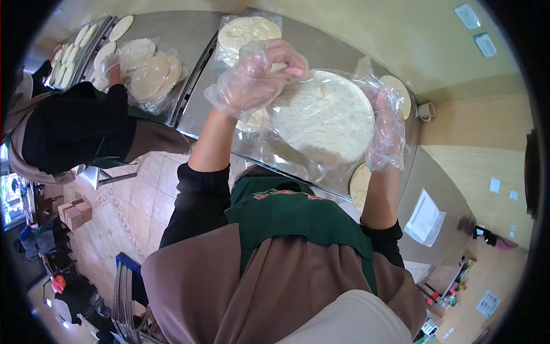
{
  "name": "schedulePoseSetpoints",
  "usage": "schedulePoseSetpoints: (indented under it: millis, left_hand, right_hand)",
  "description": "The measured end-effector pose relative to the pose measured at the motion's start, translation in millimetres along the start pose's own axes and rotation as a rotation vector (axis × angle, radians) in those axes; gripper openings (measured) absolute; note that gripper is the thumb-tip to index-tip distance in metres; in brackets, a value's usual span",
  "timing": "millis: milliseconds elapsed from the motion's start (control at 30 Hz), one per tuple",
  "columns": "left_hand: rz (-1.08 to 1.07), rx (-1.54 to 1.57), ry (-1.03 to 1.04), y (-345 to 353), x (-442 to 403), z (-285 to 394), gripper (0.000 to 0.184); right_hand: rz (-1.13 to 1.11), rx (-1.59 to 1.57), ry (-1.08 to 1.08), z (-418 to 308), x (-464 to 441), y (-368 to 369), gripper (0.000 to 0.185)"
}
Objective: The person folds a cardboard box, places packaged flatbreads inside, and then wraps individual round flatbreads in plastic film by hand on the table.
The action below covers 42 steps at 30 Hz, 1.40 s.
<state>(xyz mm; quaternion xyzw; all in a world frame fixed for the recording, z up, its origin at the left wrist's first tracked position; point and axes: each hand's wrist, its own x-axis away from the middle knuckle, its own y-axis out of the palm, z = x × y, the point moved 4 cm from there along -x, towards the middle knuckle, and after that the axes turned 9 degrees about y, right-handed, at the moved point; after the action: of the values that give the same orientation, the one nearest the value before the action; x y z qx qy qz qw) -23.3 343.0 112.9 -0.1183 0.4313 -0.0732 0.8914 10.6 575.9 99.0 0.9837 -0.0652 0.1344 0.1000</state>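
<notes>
A clear plastic bag [289,152] with a large round white flatbread [323,117] in it is between my hands, above the metal table. My left hand [258,74], in a clear plastic glove, has its fingers closed in a pinch at the upper left edge of the bag. On the other side, my gloved right hand [389,129] grips the bag's right edge beside the bread. Its fingertips are partly hidden by crinkled plastic. Another bagged flatbread [249,33] lies just beyond my left hand. Part of a pale round [252,121] shows below my left wrist.
Loose flatbreads [396,94] lie along the metal table [197,114], one [360,186] by my right forearm. At left, a co-worker [74,129] reaches toward bagged rounds [154,77]. Papers [424,218] and a mug [426,111] are at right.
</notes>
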Motion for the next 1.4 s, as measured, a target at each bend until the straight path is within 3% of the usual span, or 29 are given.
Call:
schedulePoseSetpoints:
  millis: [167,200,267,300,400,500,567,700,867,1000,1167,1400]
  left_hand:
    - [0.035,-0.191,0.095,15.2,-5.1,-0.7,0.014]
    - [0.030,-0.185,0.101,18.9,-5.5,-0.4,0.014]
    - [0.232,-0.003,0.114,19.3,-4.6,-0.5,0.016]
    - [0.226,0.004,0.116,19.0,-5.9,-0.6,0.016]
    - [0.230,0.080,0.112,13.8,-10.0,-3.2,0.016]
    - [0.053,0.194,-0.027,30.1,-12.3,-4.5,0.013]
    - [-0.121,-0.262,0.175,50.4,-15.1,10.3,0.017]
    - [-0.082,-0.335,0.297,75.7,-20.8,5.6,0.024]
    - [-0.140,-0.413,0.318,82.9,-32.6,12.7,0.023]
    - [-0.187,-0.401,0.299,81.3,-37.8,20.6,0.020]
    - [-0.206,-0.274,0.462,92.3,-42.5,20.9,0.016]
    - [-0.273,-0.324,0.345,94.2,-49.3,39.0,0.010]
  right_hand:
    - [0.054,-0.005,0.020,-3.6,3.4,-9.1,0.040]
    - [0.078,-0.023,0.041,-3.3,2.4,-12.9,0.040]
    - [0.020,-0.037,0.034,-0.5,-7.1,-28.2,0.041]
    - [-0.046,-0.049,0.032,0.0,-9.1,-33.7,0.042]
    - [0.036,-0.134,0.046,-3.4,-7.9,-50.1,0.045]
    - [0.184,0.039,-0.018,-9.3,-4.7,-67.4,0.044]
    - [0.197,0.029,-0.023,-14.2,1.8,-69.1,0.046]
    - [0.190,0.176,-0.065,-32.1,22.4,-63.8,0.047]
    - [0.200,0.096,-0.059,-34.9,36.7,-65.1,0.046]
    - [0.206,0.187,-0.083,-44.9,49.1,-68.9,0.045]
    - [0.199,0.153,-0.106,-44.7,51.4,-79.3,0.046]
    - [0.229,0.114,-0.076,-45.5,47.3,-95.4,0.038]
